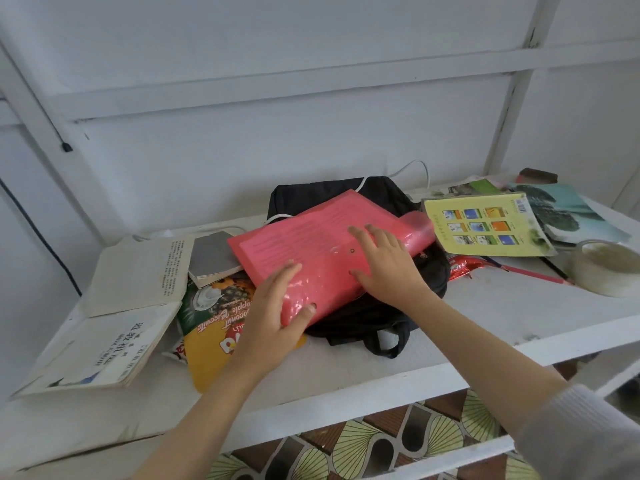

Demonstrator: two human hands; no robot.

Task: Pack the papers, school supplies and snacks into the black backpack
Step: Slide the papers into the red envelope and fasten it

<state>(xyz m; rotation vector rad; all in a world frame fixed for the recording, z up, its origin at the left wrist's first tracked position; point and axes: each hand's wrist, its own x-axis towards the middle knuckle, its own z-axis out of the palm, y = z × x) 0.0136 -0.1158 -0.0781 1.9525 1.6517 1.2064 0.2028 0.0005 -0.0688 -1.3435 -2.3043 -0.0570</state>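
Note:
A red plastic folder [311, 237] with papers inside lies slanted across the black backpack [374, 317] in the middle of the white shelf. My left hand [273, 317] grips the folder's near corner, thumb on top and fingers along its left edge. My right hand [384, 261] rests flat on the folder with straight fingers. The folder's right end curls upward. A yellow biscuit packet [214, 317] lies partly under my left hand and the folder. Most of the backpack's top is hidden by the folder.
Open white books [121, 306] and a grey notebook [213, 258] lie at the left. At the right are a yellow booklet [485, 223], picture books [568, 213], a red snack wrapper [462, 266], a red pencil [533, 273] and a tape roll [606, 266]. A white cable [412, 168] runs behind the backpack.

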